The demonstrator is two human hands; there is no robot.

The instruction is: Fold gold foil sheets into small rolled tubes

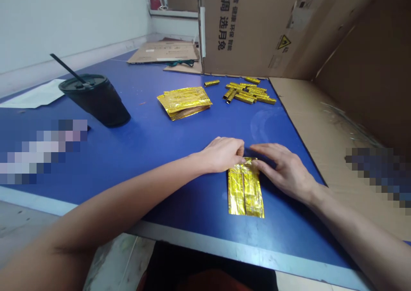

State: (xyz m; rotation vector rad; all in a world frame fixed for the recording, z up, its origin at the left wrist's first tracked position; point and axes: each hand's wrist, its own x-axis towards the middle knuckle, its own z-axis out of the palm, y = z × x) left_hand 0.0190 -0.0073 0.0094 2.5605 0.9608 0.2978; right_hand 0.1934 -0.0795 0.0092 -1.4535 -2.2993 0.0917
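A gold foil paper sheet [252, 192] lies flat on the blue table, its two sides meeting at a seam down the middle. My left hand [224, 154] is closed at the sheet's far left edge, thumb on top and fingers curled beyond it. My right hand [285, 169] is at the far right corner; its thumb touches the edge while the forefinger stays apart from the thumb. Farther back are a stack of flat gold sheets [186, 100] and a pile of narrow rolled gold pieces [248, 94]. One more rolled gold piece [212, 83] sits between them.
A dark lidded cup [99, 104] with a straw stands at the left, near a white paper [32, 94]. A large cardboard box [250, 34] rises behind the table [154, 149], and cardboard [321, 145] borders the right side. Flat cardboard [163, 52] lies at the back.
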